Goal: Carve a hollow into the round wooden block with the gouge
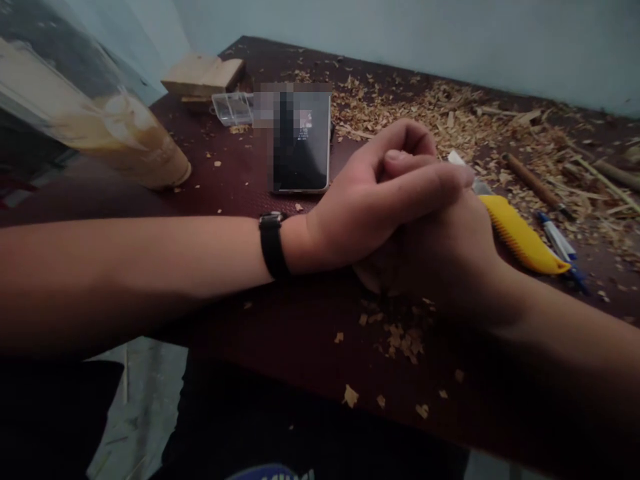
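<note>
"What's closest to you?"

"Dark clothing [225, 413] at the bottom; just beyond it, the near part of a dark red table [280, 347], with a few loose wood flakes [351, 396] scattered on it."

"And the hands?"

"Together above the tabletop; the left hand [370, 200], a black watch [273, 247] at its wrist, lies over the right hand [450, 260], its thumb stretched across and its other fingers bent; the right is curled in beneath – mostly hidden, so I can't tell how tightly it closes, nor whether anything sits between the palms."

"Which tool is nearest them?"

"A yellow-handled tool [520, 233]; it lies on the table just beyond the right hand, its pale blade-like end close to the left thumb; a blue-and-white pen [560, 240] is beside the handle, and a thin brown stick [537, 183] is a little farther on."

"Past the left hand?"

"A phone [305, 157] with a dark screen, partly pixelated; a cup [145, 143] of light brown drink off to the left; then a clear plastic case [234, 110] and a wooden block [203, 75]."

"Farthest?"

"A broad spread of shavings [475, 113] across the far right side – and behind that, a pale bluish wall [450, 33]."
</note>
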`<state>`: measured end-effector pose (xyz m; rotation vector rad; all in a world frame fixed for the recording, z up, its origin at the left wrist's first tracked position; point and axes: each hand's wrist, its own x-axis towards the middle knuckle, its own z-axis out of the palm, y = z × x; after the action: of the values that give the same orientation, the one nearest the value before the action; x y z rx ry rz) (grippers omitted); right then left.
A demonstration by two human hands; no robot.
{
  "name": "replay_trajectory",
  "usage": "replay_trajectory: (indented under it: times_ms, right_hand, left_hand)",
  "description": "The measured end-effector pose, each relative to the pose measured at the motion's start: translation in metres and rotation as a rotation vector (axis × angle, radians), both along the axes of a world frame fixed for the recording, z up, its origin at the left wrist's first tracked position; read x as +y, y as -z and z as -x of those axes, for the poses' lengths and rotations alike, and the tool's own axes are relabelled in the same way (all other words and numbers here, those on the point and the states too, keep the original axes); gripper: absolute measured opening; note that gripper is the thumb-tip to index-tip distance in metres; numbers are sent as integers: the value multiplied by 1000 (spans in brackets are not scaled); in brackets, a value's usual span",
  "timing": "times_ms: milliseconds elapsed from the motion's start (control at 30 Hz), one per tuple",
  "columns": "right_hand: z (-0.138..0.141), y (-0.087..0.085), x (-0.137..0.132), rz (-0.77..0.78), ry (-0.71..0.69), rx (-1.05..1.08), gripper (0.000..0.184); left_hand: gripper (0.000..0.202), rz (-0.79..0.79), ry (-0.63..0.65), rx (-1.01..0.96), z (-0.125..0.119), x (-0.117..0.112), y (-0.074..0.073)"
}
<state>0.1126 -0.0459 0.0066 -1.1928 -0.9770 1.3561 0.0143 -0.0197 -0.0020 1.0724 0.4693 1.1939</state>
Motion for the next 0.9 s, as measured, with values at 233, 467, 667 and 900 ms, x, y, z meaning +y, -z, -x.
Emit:
replay_trajectory:
  times_ms: [233, 467, 667, 900]
  right_hand:
    - [-1, -7, 18, 11, 24, 89, 49]
    - [-2, -14, 31, -15, 20, 101, 54]
    - [-3, -17, 32, -22, -29, 265, 55]
    - [-2, -16, 27, -68, 15, 117, 52]
  left_hand:
    - [42, 117, 183, -64, -6, 10, 2]
    - [26, 166, 138, -95, -9, 11, -9]
    - [58, 245, 352, -226, -3, 26, 0]
    - [20, 225, 218, -146, -2, 19, 0]
